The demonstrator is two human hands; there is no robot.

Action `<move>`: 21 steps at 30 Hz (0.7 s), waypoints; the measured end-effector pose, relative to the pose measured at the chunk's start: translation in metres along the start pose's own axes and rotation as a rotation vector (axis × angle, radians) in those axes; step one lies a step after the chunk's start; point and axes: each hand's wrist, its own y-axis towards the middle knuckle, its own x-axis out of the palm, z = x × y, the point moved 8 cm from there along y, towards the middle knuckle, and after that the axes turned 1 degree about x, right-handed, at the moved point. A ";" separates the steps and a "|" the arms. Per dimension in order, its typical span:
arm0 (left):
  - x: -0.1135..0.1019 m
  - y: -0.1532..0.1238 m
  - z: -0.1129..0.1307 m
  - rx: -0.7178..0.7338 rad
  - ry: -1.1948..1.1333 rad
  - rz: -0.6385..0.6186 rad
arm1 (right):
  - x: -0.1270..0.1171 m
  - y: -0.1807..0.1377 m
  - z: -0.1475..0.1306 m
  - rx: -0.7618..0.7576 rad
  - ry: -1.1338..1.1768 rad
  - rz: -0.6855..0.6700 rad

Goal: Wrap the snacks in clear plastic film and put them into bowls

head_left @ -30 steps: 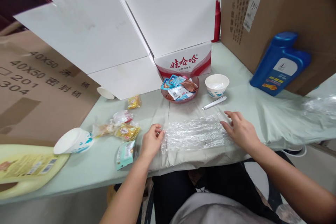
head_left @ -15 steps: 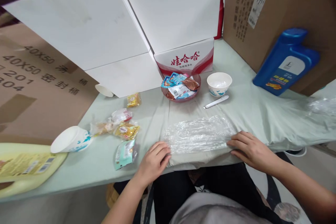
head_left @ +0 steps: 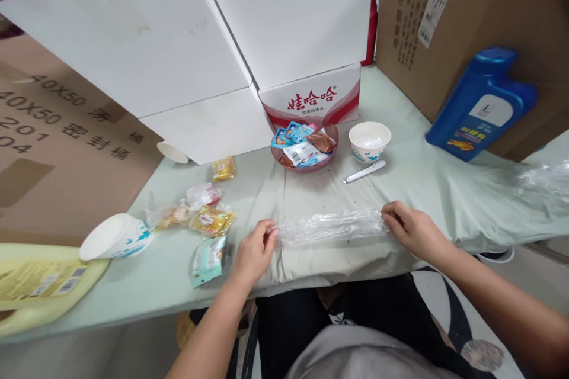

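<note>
Two ends of a clear plastic sheet (head_left: 331,230) are pinched in the fingers I watch from afar, the sheet stretched crosswise near the front of the cloth-covered table (head_left: 311,193). My left hand (head_left: 254,250) has its end between thumb and forefinger, the forearm slanting up and rightward from below. My right hand (head_left: 411,227) grips the other end, fingers curled and pointing left, the forearm coming in from the lower right. With film this see-through, I can't quite tell how much sits under the fingertips. A white cutter (head_left: 364,172) lies beyond the sheet, near a bowl (head_left: 370,141).
</note>
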 end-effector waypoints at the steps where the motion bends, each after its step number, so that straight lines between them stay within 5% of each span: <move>1: 0.005 0.004 -0.003 -0.030 0.037 -0.017 | 0.005 0.004 0.002 0.026 -0.063 0.000; 4: 0.009 0.011 -0.008 -0.099 0.164 -0.019 | 0.015 0.012 0.004 0.034 -0.291 0.010; 6: -0.003 0.010 -0.002 -0.092 0.246 0.110 | 0.011 0.011 -0.001 -0.024 -0.357 0.090; 10: -0.026 -0.006 0.041 0.165 0.282 0.368 | 0.001 -0.002 -0.028 -0.304 -0.235 0.224; 14: 0.007 -0.018 0.082 0.394 0.195 0.123 | 0.024 -0.015 -0.045 -0.520 -0.241 -0.020; 21: 0.033 -0.010 0.079 0.211 0.312 0.043 | 0.028 -0.056 -0.043 -0.598 -0.171 -0.169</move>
